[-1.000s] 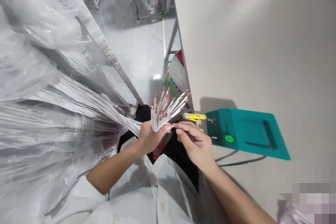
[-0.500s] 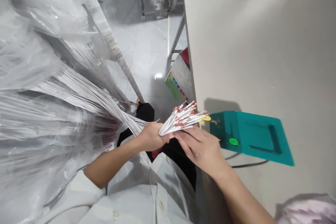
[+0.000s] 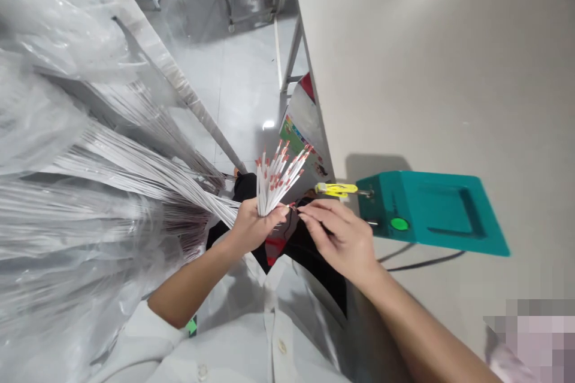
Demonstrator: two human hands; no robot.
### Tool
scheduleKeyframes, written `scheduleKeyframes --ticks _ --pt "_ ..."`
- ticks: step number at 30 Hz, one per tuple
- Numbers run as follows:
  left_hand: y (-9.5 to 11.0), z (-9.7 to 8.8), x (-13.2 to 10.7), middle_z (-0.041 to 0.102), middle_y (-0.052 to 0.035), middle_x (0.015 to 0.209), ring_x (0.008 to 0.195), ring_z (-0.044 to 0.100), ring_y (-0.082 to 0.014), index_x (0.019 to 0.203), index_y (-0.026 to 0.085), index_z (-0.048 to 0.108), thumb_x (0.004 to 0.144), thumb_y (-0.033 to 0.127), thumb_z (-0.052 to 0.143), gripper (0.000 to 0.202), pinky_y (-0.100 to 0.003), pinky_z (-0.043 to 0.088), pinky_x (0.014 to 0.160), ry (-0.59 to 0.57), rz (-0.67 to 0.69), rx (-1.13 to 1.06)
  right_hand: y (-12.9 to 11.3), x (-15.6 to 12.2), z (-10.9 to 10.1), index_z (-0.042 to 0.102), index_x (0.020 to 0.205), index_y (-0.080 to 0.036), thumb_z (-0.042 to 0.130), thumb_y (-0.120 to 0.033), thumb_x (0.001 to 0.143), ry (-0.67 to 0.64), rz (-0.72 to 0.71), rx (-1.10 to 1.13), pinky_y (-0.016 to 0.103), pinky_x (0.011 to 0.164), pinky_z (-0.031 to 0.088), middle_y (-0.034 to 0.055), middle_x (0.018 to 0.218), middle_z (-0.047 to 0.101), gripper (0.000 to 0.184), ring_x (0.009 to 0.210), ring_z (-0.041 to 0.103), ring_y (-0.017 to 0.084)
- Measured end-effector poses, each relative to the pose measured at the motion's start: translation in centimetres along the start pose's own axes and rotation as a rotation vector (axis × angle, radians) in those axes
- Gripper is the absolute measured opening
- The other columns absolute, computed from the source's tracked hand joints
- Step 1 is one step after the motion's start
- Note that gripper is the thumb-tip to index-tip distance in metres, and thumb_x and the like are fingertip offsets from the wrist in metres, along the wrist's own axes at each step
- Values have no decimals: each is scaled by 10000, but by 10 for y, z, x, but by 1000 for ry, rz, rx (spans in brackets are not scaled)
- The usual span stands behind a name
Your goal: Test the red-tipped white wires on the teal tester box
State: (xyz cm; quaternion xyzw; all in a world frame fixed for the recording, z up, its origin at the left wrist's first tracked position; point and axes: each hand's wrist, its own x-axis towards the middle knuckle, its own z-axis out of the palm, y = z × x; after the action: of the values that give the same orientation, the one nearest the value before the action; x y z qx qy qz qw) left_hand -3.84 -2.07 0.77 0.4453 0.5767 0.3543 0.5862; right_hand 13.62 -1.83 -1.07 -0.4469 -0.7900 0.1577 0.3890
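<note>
My left hand (image 3: 254,227) is wrapped round a bundle of white wires (image 3: 274,188) with bare, copper-red ends fanned out above the fist. The wires trail behind the hand to the left. Beside the left thumb, my right hand (image 3: 344,239) pinches a thin wire end (image 3: 291,207) between thumb and fingertips; the exact hold is small in view. Just beyond the right hand, a teal device (image 3: 449,209) with a green button (image 3: 399,224) rests on the table, and a yellow clip (image 3: 339,190) sticks out from its near side.
Long white wires under clear plastic (image 3: 58,215) fill the left side on a rack with a metal rail (image 3: 197,108). The pale table (image 3: 426,90) lies at right, with black cables (image 3: 426,265) by the device. A printed box (image 3: 299,131) stands below the table edge.
The bundle has tilted more upright in my left hand, its ends swinging up and left. My right hand has come away from under the fanned ends, and the yellow clip shows fully.
</note>
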Motion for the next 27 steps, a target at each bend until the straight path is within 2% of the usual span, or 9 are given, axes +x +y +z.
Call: scheduleKeyframes --ticks 2,4,8,10,17,20,23,25,27 --pt "-2 1 -1 456 47 452 458 422 -83 678 135 628 734 403 616 274 -224 374 515 -20 15 20 -3 5 -2 673 901 -221 553 -199 831 47 152 158 307 717 526 60 870 670 140 789 636 166" --pt "-4 2 -2 459 45 469 489 435 -89 682 135 621 740 381 614 252 -225 384 539 -39 43 46 -5 9 -4 671 904 -224 575 -208 820 42 213 254 311 732 527 53 873 668 129 814 636 170" --pt "-9 5 0 504 20 555 586 478 -112 682 132 603 738 355 615 231 -228 403 589 -70 103 80 -4 12 -9 679 917 -237 615 -222 790 -95 131 296 319 767 530 55 929 673 143 862 641 180" --pt "-12 6 0 524 11 595 607 483 -118 708 127 605 737 357 614 231 -230 406 591 -72 99 93 -2 12 -10 681 920 -249 603 -216 798 -142 92 279 321 781 529 55 952 670 149 876 639 178" --pt "-10 9 -1 535 1 621 616 468 -122 689 129 605 762 332 570 218 -233 388 589 -46 98 212 2 9 -9 664 878 -220 533 -200 832 -145 58 157 294 721 534 60 904 681 140 841 646 172" --pt "-13 9 -4 541 1 623 604 472 -126 675 146 587 773 354 550 233 -233 370 586 -22 134 344 -1 8 -10 668 814 -186 479 -199 827 -233 -29 -74 331 678 518 95 854 694 190 810 647 221" --pt "-17 9 -5 526 6 603 577 454 -123 610 160 540 786 353 532 262 -233 340 568 -70 223 492 -3 7 -11 666 738 -170 466 -183 792 -397 -12 -261 332 573 479 109 701 689 207 662 638 239" --pt "-19 8 -6 513 6 594 572 443 -120 573 166 505 792 305 521 260 -234 327 564 -124 292 551 -2 7 -12 667 750 -179 467 -157 769 -497 37 -256 321 559 470 97 697 696 202 634 636 231" --pt "-19 8 -6 508 6 589 568 438 -118 553 169 481 790 251 511 252 -233 323 564 -145 329 569 1 8 -12 670 790 -188 451 -134 759 -516 54 -178 332 626 492 91 800 713 228 729 652 240"
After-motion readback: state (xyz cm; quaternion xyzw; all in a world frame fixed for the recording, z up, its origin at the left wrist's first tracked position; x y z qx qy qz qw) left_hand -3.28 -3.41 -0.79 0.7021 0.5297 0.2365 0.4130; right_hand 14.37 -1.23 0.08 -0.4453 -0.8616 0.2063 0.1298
